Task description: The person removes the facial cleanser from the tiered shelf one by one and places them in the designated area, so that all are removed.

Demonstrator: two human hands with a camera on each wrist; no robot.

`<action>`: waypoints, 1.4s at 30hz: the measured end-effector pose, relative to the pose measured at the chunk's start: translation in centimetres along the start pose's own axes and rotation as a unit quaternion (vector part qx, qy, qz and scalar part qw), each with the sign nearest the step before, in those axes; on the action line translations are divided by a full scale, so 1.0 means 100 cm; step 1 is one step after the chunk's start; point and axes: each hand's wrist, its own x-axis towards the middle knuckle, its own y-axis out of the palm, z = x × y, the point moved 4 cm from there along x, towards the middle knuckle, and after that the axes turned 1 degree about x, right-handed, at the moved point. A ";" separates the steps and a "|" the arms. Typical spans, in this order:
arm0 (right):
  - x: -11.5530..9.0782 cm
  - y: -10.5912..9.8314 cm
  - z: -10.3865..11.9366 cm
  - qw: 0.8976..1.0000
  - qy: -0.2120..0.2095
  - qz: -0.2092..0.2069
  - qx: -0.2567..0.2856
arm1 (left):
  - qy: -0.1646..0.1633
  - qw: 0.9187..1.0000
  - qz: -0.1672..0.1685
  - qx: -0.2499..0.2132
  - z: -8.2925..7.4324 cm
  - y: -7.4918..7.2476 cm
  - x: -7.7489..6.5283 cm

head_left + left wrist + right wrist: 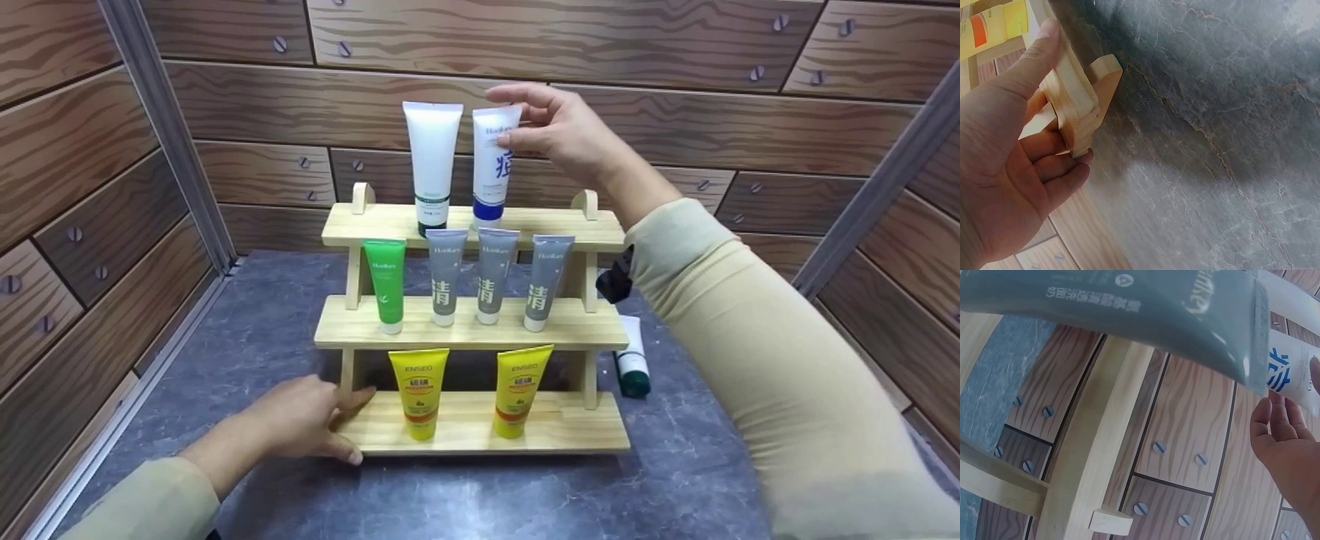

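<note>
A three-tier wooden display stand (577, 424) carries several squeeze tubes standing on their caps. My left hand (292, 416) grips the left end of its bottom shelf; the left wrist view shows the thumb over the front edge and fingers curled at the end. Up on the top tier, my right hand (581, 135) pinches a white-and-blue tube (489, 176) near its crimped end, thumb in front and fingers behind. Left of that tube stands a white tube with a dark green cap (433, 157). Close to the right wrist camera looms a grey tube (1129, 320).
The middle tier bears a green tube (388, 281) and three grey tubes (487, 270). Two yellow tubes (418, 390) stand on the bottom tier. Another white tube with a green cap (634, 356) lies on the marbled tabletop (480, 499), right of the stand. Wood-patterned walls enclose the space.
</note>
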 end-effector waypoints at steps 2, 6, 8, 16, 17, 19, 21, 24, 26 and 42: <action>0.000 0.000 -0.001 1.000 0.003 0.001 -0.006 | 0.000 1.000 0.001 0.001 -0.001 0.000 0.001; -0.001 -0.001 -0.004 1.000 0.008 0.007 -0.017 | 0.007 1.000 0.003 0.003 -0.002 -0.001 0.002; -0.002 -0.001 -0.005 1.000 0.010 0.009 -0.015 | 0.014 1.000 0.002 0.004 -0.003 -0.001 0.002; -0.005 -0.003 -0.005 1.000 0.009 0.015 -0.016 | 0.026 1.000 -0.004 0.009 -0.004 -0.002 0.003; -0.005 -0.003 -0.005 1.000 0.008 0.014 -0.015 | 0.025 1.000 -0.003 0.008 -0.004 -0.002 0.003; -0.006 -0.004 -0.005 1.000 0.007 0.011 -0.013 | 0.021 1.000 -0.001 0.006 -0.004 -0.002 0.003; -0.006 -0.005 -0.005 1.000 0.005 0.005 -0.013 | 0.018 1.000 0.001 0.003 -0.004 -0.001 0.003; -0.007 -0.008 -0.006 1.000 0.002 -0.006 -0.026 | 0.014 1.000 0.003 0.000 -0.005 -0.001 0.003; -0.008 -0.010 -0.006 0.999 0.002 -0.014 -0.033 | 0.011 1.000 0.004 -0.002 -0.004 -0.001 0.003; -0.021 -0.036 -0.003 0.994 0.024 -0.054 -0.093 | -0.002 1.000 0.005 -0.009 -0.001 0.000 0.000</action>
